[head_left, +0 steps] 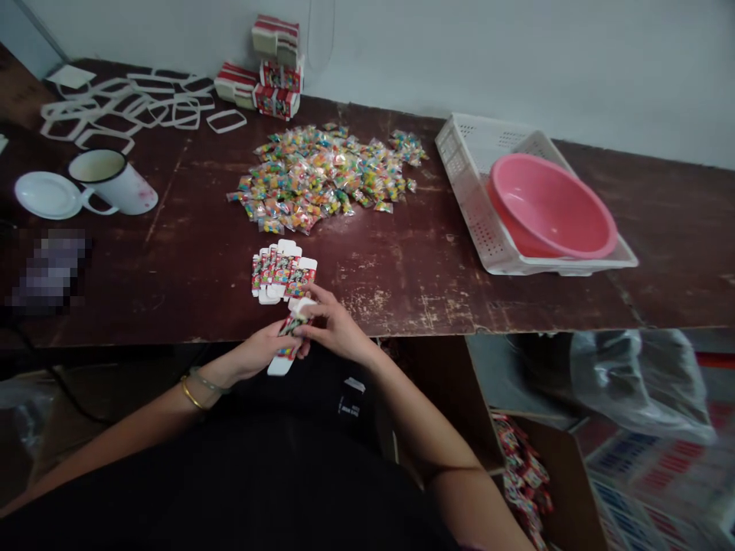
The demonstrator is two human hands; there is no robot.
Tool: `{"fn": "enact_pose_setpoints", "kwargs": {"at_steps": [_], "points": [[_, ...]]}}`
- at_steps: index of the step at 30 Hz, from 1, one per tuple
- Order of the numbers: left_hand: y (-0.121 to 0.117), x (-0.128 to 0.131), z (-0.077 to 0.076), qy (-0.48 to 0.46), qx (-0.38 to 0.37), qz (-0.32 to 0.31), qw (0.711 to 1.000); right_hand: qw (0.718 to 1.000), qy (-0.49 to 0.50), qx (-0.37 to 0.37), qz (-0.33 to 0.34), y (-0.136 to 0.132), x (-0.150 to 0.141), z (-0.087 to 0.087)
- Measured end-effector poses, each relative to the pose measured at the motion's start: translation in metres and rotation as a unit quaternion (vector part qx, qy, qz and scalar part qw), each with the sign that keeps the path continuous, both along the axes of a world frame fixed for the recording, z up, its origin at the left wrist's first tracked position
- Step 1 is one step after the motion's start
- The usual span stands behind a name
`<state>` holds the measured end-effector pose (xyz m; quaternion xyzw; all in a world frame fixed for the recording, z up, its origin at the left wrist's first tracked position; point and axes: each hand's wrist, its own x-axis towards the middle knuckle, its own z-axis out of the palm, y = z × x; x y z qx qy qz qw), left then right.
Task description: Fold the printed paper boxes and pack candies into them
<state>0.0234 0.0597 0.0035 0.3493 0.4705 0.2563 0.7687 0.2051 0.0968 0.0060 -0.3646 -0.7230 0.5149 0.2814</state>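
Note:
Just off the table's front edge, my left hand (269,348) is closed around a small printed candy box (285,353) with white end flaps. My right hand (333,325) grips the upper end of the same box, its thumb and fingers at the top flap. The lower flap sticks out below my left hand. Right above on the table lies a row of flat, overlapping candy boxes (276,269) with the same red print. Farther back is a wide heap of small clear candy packets (327,176) in several colours.
Bundled box stacks (276,102) stand by the wall, with white bands (135,107) scattered left of them. An enamel mug (123,184) and its lid (48,194) sit at left. At right, a white basket (465,184) holds a pink basin (556,207). Below is a carton of filled packs (524,478).

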Motion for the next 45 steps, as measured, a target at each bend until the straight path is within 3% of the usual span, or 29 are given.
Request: {"fn": "enact_pose_setpoints", "kwargs": {"at_steps": [3, 5, 10, 13, 15, 17, 19, 22, 24, 25, 29, 31, 35, 38, 40, 42, 45], "points": [[-0.003, -0.005, 0.0, -0.05, -0.045, -0.107, 0.992, 0.995, 0.019, -0.066, 0.076, -0.002, 0.004, 0.001], [-0.009, -0.004, -0.004, -0.045, -0.035, -0.159, 0.986, 0.992, 0.025, -0.076, 0.098, -0.003, 0.007, 0.003], [-0.027, 0.004, -0.015, 0.058, 0.049, -0.077, 0.994, 0.99, -0.023, -0.051, 0.133, -0.007, 0.013, 0.012], [-0.029, -0.002, -0.019, -0.021, -0.003, -0.148, 0.989, 0.978, -0.016, -0.066, 0.198, -0.008, 0.018, 0.013], [-0.029, -0.006, -0.021, -0.018, -0.019, -0.153, 0.988, 0.973, -0.005, -0.075, 0.218, -0.01, 0.02, 0.012], [-0.028, -0.006, -0.024, 0.052, 0.004, -0.095, 0.994, 0.982, 0.004, -0.083, 0.17, -0.016, 0.02, 0.01], [-0.03, -0.003, -0.023, 0.109, 0.048, -0.025, 0.993, 0.992, 0.015, -0.096, 0.076, -0.025, 0.017, 0.007], [-0.037, 0.001, -0.017, 0.133, 0.151, 0.081, 0.976, 0.988, 0.052, -0.135, -0.054, -0.046, 0.012, 0.002], [-0.044, 0.0, -0.012, 0.144, 0.215, 0.109, 0.96, 0.965, 0.112, -0.202, -0.12, -0.06, 0.01, -0.005], [-0.047, -0.002, -0.011, 0.151, 0.235, 0.095, 0.955, 0.945, 0.151, -0.255, -0.142, -0.067, 0.009, -0.01], [-0.062, -0.015, -0.012, 0.177, 0.244, -0.027, 0.953, 0.846, 0.248, -0.453, -0.135, -0.085, 0.011, -0.025], [-0.068, -0.02, -0.013, 0.173, 0.226, -0.052, 0.957, 0.839, 0.243, -0.473, -0.112, -0.089, 0.011, -0.027], [-0.076, -0.024, -0.004, 0.181, 0.204, -0.054, 0.961, 0.858, 0.21, -0.463, -0.071, -0.091, 0.007, -0.023], [-0.077, -0.022, 0.008, 0.194, 0.182, -0.018, 0.964, 0.82, 0.219, -0.527, -0.034, -0.088, 0.002, -0.02], [-0.076, -0.019, 0.013, 0.142, 0.121, 0.018, 0.982, 0.798, 0.221, -0.561, -0.004, -0.085, -0.001, -0.019], [-0.074, -0.017, 0.013, 0.064, 0.027, 0.041, 0.997, 0.824, 0.198, -0.531, 0.011, -0.082, -0.003, -0.019], [-0.07, -0.014, 0.008, -0.032, -0.114, 0.048, 0.992, 0.921, 0.132, -0.365, 0.017, -0.08, -0.006, -0.015]]}}
